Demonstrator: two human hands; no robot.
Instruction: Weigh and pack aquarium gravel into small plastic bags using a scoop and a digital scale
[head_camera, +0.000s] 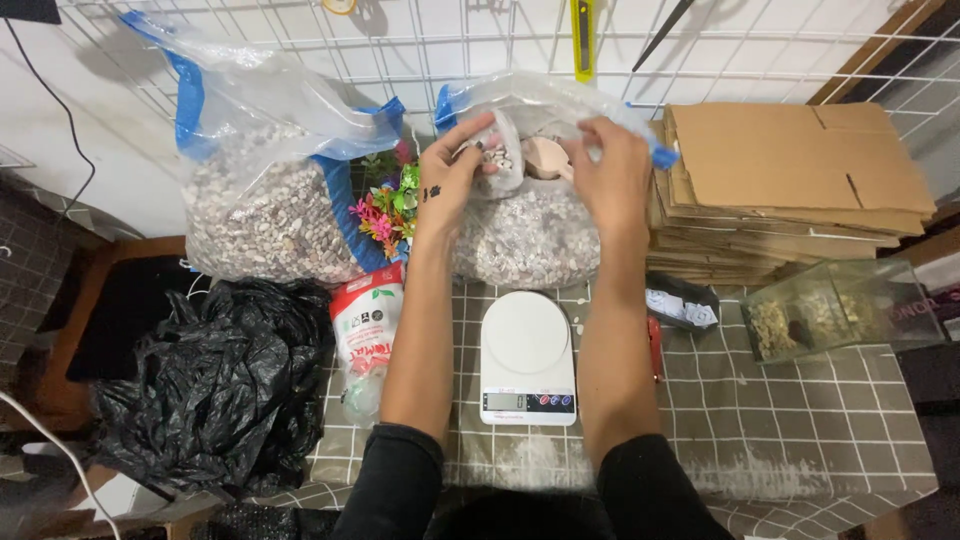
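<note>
Two forearms in dark sleeves extend from the near edge over the desk (780, 420), which carries a grey cloth with a pale grid. Between the forearms stands a white kitchen scale (527, 358) with its display facing the near edge. Left of it lie a red-and-white pouch (366, 318) and, further left, a crumpled black plastic bag (215, 385). Right of the scale sits a clear box (840, 308) with brownish contents.

Beyond the scale stands a clear bag of pebbles (525, 235), its mouth open at the top. The left hand (450, 180) is clenched on a small clear pouch (497, 152) partly filled with pebbles, held at the bag mouth. The right hand (615, 175) pinches the bag's upper film; its grip is closed on the plastic. A pale scoop (548, 158) shows between the hands inside the bag.

Further left stands a second, larger pebble bag (265, 215), with coloured artificial plants (385, 210) between the two bags. Flattened cardboard (790, 180) is stacked at the right. A white wire grid (450, 45) backs the desk.
</note>
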